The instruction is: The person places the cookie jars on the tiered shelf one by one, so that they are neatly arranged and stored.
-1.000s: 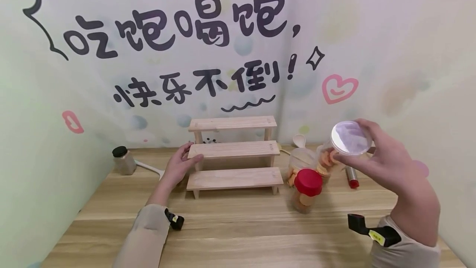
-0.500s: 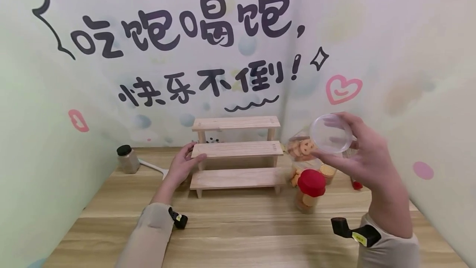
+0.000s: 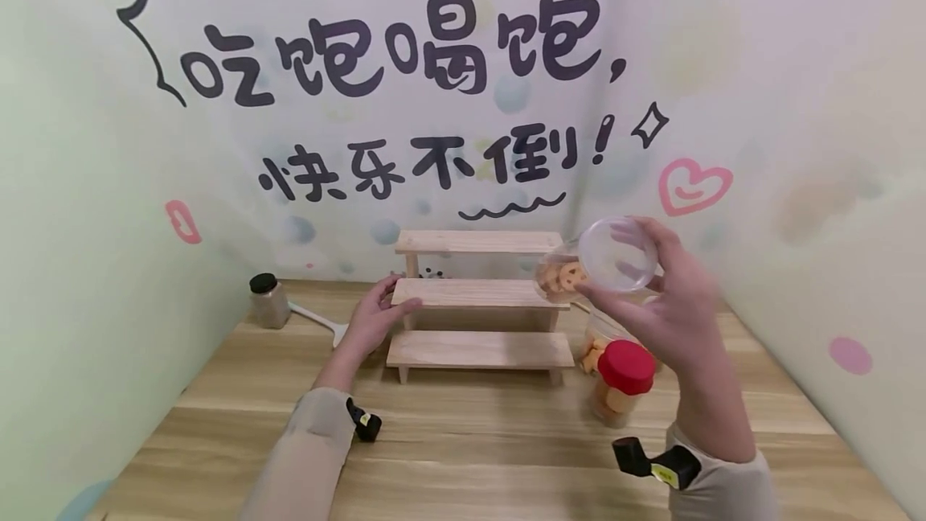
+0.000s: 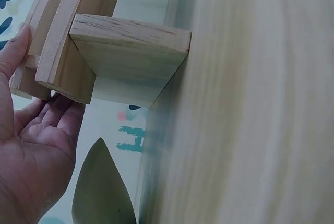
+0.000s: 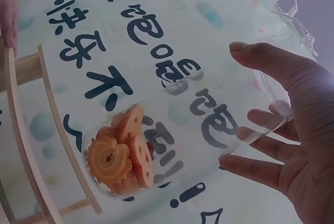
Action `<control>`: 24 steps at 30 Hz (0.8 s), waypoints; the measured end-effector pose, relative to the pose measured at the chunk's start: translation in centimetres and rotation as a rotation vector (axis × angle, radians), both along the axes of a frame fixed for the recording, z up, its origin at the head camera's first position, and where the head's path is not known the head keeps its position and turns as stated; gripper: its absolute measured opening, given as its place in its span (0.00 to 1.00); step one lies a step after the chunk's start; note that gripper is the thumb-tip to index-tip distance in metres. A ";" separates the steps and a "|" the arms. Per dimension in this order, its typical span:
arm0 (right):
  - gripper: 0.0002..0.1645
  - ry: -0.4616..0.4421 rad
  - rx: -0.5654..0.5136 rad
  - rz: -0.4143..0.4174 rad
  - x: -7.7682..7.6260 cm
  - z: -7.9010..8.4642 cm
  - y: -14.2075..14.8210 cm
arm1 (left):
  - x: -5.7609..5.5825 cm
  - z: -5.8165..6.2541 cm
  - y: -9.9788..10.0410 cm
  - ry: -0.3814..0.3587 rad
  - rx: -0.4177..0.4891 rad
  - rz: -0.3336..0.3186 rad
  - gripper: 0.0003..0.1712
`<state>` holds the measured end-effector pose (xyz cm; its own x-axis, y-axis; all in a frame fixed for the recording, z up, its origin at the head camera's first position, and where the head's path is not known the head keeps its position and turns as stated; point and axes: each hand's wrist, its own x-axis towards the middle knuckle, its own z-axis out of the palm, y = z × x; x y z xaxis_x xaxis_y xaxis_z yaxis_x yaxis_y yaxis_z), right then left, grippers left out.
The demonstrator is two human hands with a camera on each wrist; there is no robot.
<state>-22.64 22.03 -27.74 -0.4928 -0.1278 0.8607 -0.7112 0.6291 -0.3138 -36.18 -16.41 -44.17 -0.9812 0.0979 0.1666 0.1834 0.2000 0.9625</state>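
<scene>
My right hand (image 3: 669, 296) grips a clear jar (image 3: 618, 254) near its lidded end, thumb on one side and fingers on the other. The jar is tilted in the air, lid towards me, and overlaps the right end of the middle tier in the head view. Several round orange cookies (image 5: 120, 151) lie at its bottom. On the left, my left hand (image 3: 376, 316) holds the end of the middle tier of a three-step wooden shelf (image 3: 470, 293). In the left wrist view, its thumb is above and its fingers (image 4: 65, 114) reach under the board.
A red-lidded jar (image 3: 625, 380) stands right of the shelf, with a clear container of orange biscuits (image 3: 596, 352) behind it. At the left back are a black-capped jar (image 3: 269, 304) and a white long-handled utensil (image 3: 318, 318). A lettered wall (image 3: 419, 167) closes the back.
The right hand has carried the cookie jar leftward, from above the containers to the shelf's right end. The left hand keeps its hold on the shelf, while the head view has shifted slightly.
</scene>
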 end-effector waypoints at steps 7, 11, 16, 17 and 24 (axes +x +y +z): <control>0.52 -0.016 -0.151 -0.028 -2.2 -0.3 -3.5 | 0.1 -0.4 0.6 -0.008 0.002 -0.021 0.53; 0.50 -0.084 -0.307 0.000 -4.8 -1.2 -6.1 | 0.3 -0.5 1.0 -0.009 0.020 -0.027 0.52; 0.50 -0.172 -0.391 0.086 -7.8 -2.7 -9.3 | 0.4 -0.3 1.1 -0.013 0.025 -0.030 0.53; 0.50 -0.178 -0.388 0.098 -8.1 -2.9 -9.7 | 0.4 -0.2 1.0 -0.015 0.024 -0.026 0.53; 0.52 -0.231 -0.338 0.172 -9.1 -3.3 -12.0 | 0.3 0.1 -0.1 -0.004 0.024 0.008 0.54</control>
